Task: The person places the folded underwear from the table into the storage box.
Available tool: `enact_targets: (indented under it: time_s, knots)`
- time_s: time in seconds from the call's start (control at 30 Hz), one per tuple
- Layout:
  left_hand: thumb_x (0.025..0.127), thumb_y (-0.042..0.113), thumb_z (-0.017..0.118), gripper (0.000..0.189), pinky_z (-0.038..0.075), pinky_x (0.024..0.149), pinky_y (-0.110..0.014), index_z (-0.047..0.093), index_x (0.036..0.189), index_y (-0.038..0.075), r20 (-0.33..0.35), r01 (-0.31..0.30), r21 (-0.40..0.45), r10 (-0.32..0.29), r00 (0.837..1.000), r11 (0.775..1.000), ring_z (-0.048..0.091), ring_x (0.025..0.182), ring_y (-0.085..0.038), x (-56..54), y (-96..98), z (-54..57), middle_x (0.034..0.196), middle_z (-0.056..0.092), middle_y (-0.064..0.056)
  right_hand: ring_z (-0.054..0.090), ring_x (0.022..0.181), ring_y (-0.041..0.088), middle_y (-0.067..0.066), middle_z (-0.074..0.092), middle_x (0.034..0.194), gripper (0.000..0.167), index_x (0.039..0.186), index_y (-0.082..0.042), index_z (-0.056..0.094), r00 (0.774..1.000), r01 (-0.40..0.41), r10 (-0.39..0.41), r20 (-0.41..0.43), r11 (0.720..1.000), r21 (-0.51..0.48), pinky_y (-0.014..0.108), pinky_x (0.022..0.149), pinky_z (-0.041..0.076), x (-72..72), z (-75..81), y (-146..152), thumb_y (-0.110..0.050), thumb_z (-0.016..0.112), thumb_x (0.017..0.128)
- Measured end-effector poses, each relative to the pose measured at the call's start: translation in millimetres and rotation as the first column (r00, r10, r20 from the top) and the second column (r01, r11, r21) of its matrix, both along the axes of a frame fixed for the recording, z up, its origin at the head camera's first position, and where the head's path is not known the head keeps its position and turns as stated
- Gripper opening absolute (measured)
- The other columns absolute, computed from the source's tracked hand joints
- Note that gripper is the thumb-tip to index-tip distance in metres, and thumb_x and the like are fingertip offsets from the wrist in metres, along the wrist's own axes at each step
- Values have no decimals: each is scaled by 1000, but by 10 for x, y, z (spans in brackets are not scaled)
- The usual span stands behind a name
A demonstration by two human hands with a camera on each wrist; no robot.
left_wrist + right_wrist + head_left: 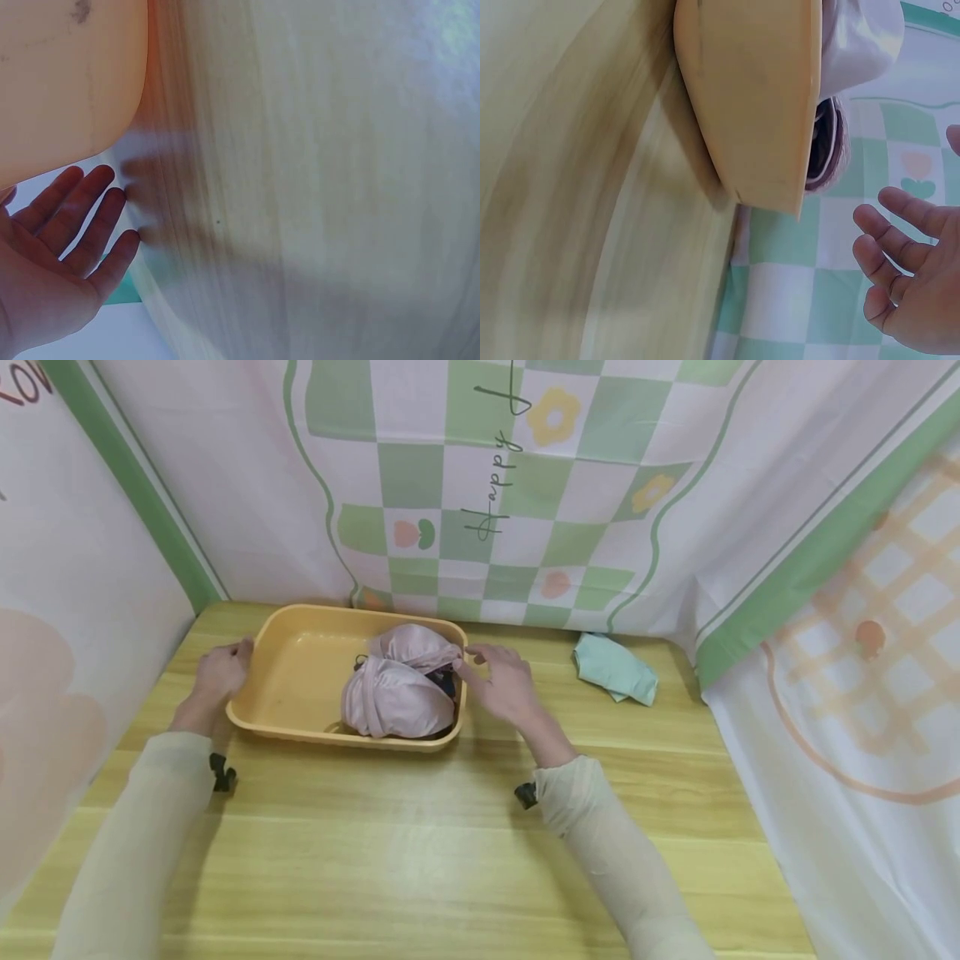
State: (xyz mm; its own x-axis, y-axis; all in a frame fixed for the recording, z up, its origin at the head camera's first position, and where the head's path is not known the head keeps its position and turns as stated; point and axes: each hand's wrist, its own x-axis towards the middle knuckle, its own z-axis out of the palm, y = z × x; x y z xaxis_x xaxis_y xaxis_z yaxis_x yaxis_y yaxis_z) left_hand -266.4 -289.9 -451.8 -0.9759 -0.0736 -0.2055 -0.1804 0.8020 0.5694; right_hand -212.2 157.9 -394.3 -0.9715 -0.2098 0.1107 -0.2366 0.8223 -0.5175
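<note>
A yellow plastic tray (288, 735) stands at the back left of the table. In its right half lies a folded pale pink satin bra (397, 697), its two cups side by side, dark lining showing at the right. My left hand (223, 675) is at the tray's left end, thumb by the rim; the left wrist view shows the fingers (97, 232) spread outside the wall. Beyond the right end is my right hand (501, 681), fingers reaching toward the rim and the bra. In the right wrist view its fingers (900, 247) are loosely bent, holding nothing.
A folded mint-green cloth (615, 668) lies at the back right of the wooden table (420, 852). Printed curtains (487, 560) hang along the back and both sides, close to the table edges.
</note>
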Motion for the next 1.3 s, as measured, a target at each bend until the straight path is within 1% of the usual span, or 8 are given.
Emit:
enact_targets:
  time_s: [0.17, 0.4, 0.67, 0.8, 0.93, 1.13, 1.3]
  knots:
    - [104, 54, 3, 80, 23, 117, -68, 29, 152, -4, -3, 0, -3, 0, 1000, 1000, 27, 137, -62, -3, -3, 8, 151, 30, -40, 55, 119, 33, 13, 66, 126, 58, 140, -15, 56, 1000, 18, -18, 0, 1000, -14, 57, 107, 36, -17, 19, 83, -56, 41, 101]
    - [104, 54, 3, 81, 24, 117, -67, 31, 151, -4, -12, 1, -13, -1, 1000, 1000, 28, 136, -62, -5, -12, 1, 150, 31, -40, 59, 113, 33, 14, 65, 128, 62, 141, -13, 54, 999, 42, -42, -11, 998, -37, 55, 105, 38, -40, 17, 220, -58, 40, 101]
    - [103, 55, 2, 81, 24, 117, -67, 30, 152, -4, -2, -5, -2, 5, 1000, 1000, 27, 137, -62, -11, -10, 14, 151, 30, -41, 59, 112, 34, 14, 63, 128, 65, 142, -14, 53, 998, 67, -67, 1, 997, -38, 56, 105, 39, -49, 4, 377, -62, 37, 101]
    - [103, 55, 2, 81, 24, 118, -67, 29, 152, -3, 6, -9, -1, 9, 1000, 1000, 28, 137, -62, -11, -6, 14, 151, 30, -40, 59, 112, 33, 13, 63, 128, 66, 142, -13, 54, 997, 83, -83, 5, 996, -43, 55, 104, 41, -46, 12, 444, -63, 38, 101]
    - [103, 55, 3, 81, 25, 117, -66, 30, 152, -3, 8, -11, -1, 11, 1000, 1000, 28, 137, -61, -14, -7, 7, 151, 30, -40, 59, 114, 36, 15, 63, 129, 67, 141, -12, 54, 996, 89, -89, -1, 995, -48, 54, 102, 43, -41, 28, 507, -62, 38, 101]
    - [103, 56, 3, 81, 25, 117, -66, 29, 153, -2, 15, -19, 3, 19, 1000, 1000, 28, 138, -61, -24, -14, -5, 151, 30, -40, 57, 116, 38, 17, 62, 130, 69, 142, -11, 52, 996, 92, -91, 11, 994, -61, 54, 103, 42, -22, 56, 588, -64, 36, 101]
    - [104, 54, 2, 80, 24, 117, -67, 30, 152, -4, 0, -5, -2, 5, 1000, 1000, 27, 137, -62, -18, -19, 2, 151, 30, -41, 57, 115, 38, 17, 61, 130, 69, 143, -10, 52, 995, 103, -103, 17, 992, -67, 55, 105, 39, -22, 54, 641, -63, 37, 101]
